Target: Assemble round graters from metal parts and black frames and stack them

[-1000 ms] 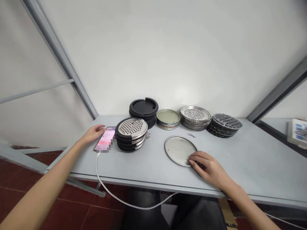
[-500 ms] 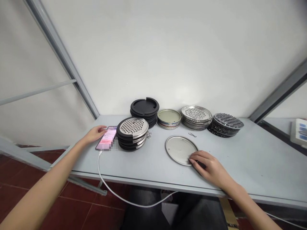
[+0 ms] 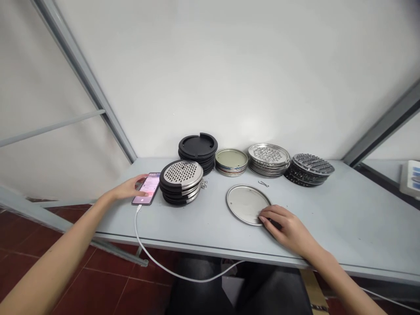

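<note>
**While the left hand (image 3: pixel 126 189) is spreading over a phone (image 3: pixel 151 183), the right hand (image 3: pixel 288 225) is resting on a bare plate (image 3: pixel 247 203)**

Nearest the person, a white cable (image 3: pixel 164 267) is looping below the edge of the desk (image 3: pixel 197 227) and running up to the phone. The right hand is touching the plate's right rim, fingers and thumb lying close together; whether they are pinching it, one cannot tell. The plate is lying flat near the front edge, carrying no fitted part, so work on it seems to be barely starting.

The left hand is holding nothing; its thumb and fingers are standing apart, the thumb reaching over the lower screen.

Just beside the phone, a mixed stack (image 3: pixel 182 173) is showing perforated metal set in black rims, and its pieces appear to be finished. A small clip (image 3: pixel 263 183) is lying beyond the plate. Farther back, black rims (image 3: pixel 197 146), green plates (image 3: pixel 231 158), silver graters (image 3: pixel 269 155) and spiked discs (image 3: pixel 310 164) are standing in separate piles, apparently still waiting.

Compared with the earlier frame, the left hand is opening wider, its thumb now sitting lower on the phone. The right hand, the plate and the piles are keeping their places.
</note>
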Demonstrator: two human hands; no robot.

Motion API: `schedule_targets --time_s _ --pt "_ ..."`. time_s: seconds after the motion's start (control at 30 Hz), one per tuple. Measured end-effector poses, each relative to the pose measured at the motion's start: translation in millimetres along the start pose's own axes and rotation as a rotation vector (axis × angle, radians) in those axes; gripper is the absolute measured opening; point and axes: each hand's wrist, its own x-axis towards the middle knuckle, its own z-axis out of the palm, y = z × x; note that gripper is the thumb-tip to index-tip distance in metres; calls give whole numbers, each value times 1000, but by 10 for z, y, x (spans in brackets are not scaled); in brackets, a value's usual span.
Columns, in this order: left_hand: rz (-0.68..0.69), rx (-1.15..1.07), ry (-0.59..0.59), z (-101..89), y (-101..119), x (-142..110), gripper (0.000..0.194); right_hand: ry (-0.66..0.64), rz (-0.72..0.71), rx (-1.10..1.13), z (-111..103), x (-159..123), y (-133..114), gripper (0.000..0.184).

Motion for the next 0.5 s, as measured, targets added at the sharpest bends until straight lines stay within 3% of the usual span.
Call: schedule_targets --time_s 0.17,0.27,0.33,0.5 --pt "-135 94 383 79 67 20 69 -13 -20 -14 7 16 15 16" --pt "-178 138 521 94 229 -106 56 -31 -22 -40 13 22 30 18" --pt "-145 171 512 90 342 -256 49 -52 -16 -55 5 25 30 22" --pt "-32 339 300 83 566 -666 43 -174 -20 -88 -55 61 -34 45"
